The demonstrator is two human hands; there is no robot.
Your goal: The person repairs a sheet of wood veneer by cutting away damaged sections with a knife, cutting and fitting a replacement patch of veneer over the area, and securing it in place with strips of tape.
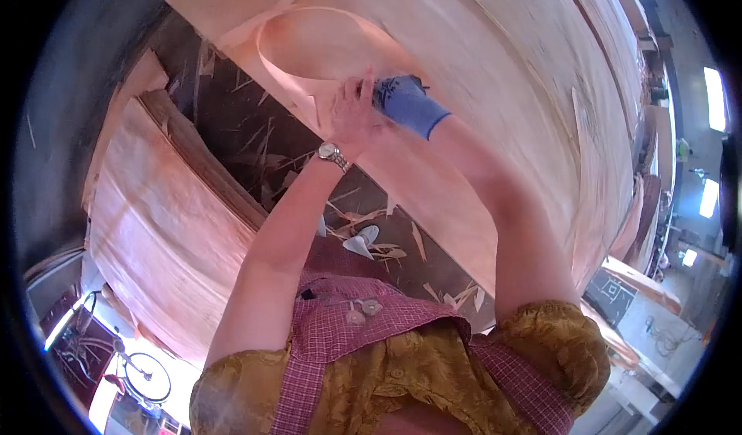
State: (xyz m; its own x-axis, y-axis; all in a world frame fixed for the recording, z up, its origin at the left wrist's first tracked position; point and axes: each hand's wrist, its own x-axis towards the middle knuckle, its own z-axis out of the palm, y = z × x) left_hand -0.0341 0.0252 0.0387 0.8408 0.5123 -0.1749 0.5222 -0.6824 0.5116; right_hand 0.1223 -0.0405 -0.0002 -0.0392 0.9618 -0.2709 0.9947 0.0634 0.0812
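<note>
My left hand (355,116), bare with a metal watch on the wrist, reaches over the edge of a stack of pale wood veneer sheets (495,71). Its fingers are stretched out and slightly blurred beside my right hand (403,104). That hand wears a blue glove with a dark palm and is closed, its fingertips mostly hidden. A thin veneer strip (267,58) curls up in a wide loop above the stack, and its right side runs down behind the glove. The two hands are close together or touching; which one bears the strip's other end is unclear.
A second veneer stack (170,226) stands at the left. Between the stacks, the dark floor (355,199) is littered with veneer scraps, and a shoe (363,239) shows there. A bicycle (147,377) is at the lower left, and a grey surface (657,338) at the right.
</note>
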